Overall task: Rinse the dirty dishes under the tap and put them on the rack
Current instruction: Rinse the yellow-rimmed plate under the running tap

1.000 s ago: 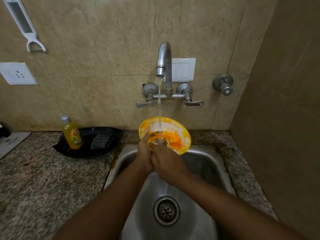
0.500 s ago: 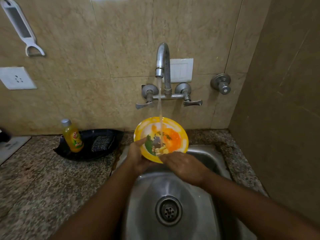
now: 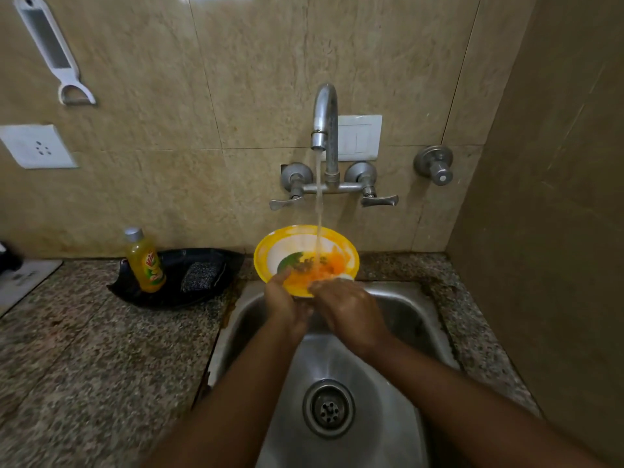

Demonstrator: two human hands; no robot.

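Plate (image 3: 305, 246) sits under the running tap (image 3: 325, 130), held over the back of the sink (image 3: 388, 383). We grip it with our left hand (image 3: 285, 304) at the near left edge: thumb lies over the rim onto the inner face, fingers go under the plate and are hidden. Our right hand (image 3: 349, 312) is just right of the left one, nearly touching it, with fingertips curled down onto the near part of the plate's face. Whether the right hand pinches the rim or only presses on it, we cannot tell.

Plate is yellow-rimmed with a white middle, tilted with its face toward us. Orange and green food mess covers the part just beyond our fingertips. Water stream (image 3: 319, 204) falls straight from the spout above both hands and lands on that mess, just past the right fingertips.

Drain (image 3: 328, 408) is below our wrists, between the two forearms. Left of the left hand, on the counter (image 3: 84, 349), sits a black tray (image 3: 175, 295) with a soap bottle (image 3: 145, 261) standing at its left end and a scrub pad (image 3: 202, 270) lying beside the bottle. Peeler (image 3: 52, 50) hangs on the wall far up and left of the hands, with a socket (image 3: 35, 146) below it. A second valve (image 3: 435, 163) is up and right of the right hand.
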